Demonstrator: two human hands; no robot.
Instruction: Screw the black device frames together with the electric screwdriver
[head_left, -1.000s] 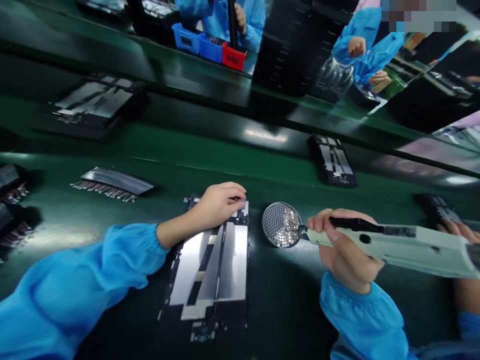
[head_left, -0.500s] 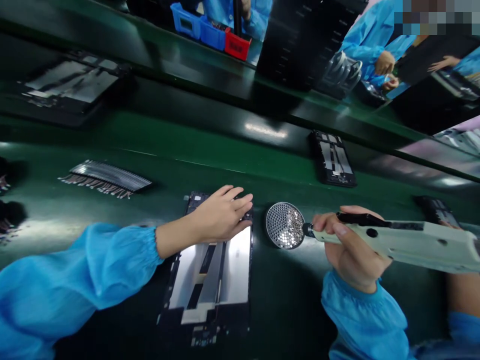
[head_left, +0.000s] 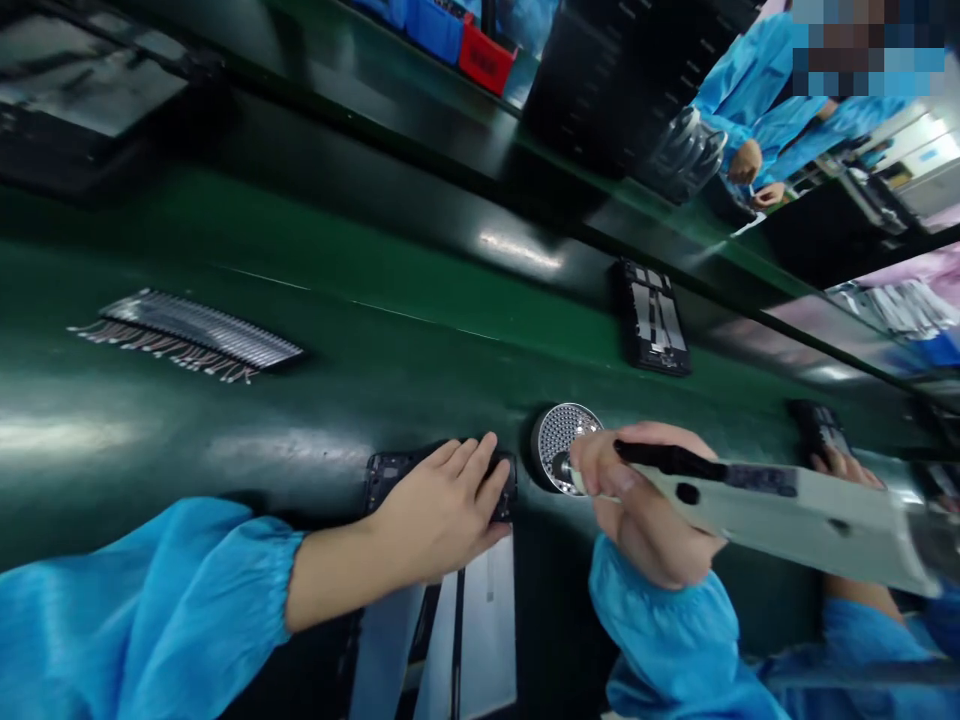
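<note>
My left hand [head_left: 436, 510] lies palm down, fingers extended, over the top end of an opened tablet [head_left: 480, 630] with silver inner plates and a black frame. In my right hand [head_left: 649, 500] is a pale green electric screwdriver [head_left: 795, 515], fingers wrapped round its front part. The screwdriver's tip reaches over a round perforated screw dish [head_left: 566, 440] holding small shiny screws. Whether a screw sits on the tip cannot be made out. The dish stands just right of the tablet's top corner.
A strip of parts with short wires [head_left: 199, 335] lies at the left. Opened devices [head_left: 654, 315] rest along the bench, and a larger one [head_left: 82, 90] lies at the far left. Red [head_left: 486, 55] and blue bins [head_left: 435, 28] stand behind. A co-worker's hand [head_left: 847, 465] is at the right.
The screwdriver has moved left, its tip now farther over the screw dish. The tablet and my left hand sit lower in view, the hand still on the tablet. The camera view has shifted.
</note>
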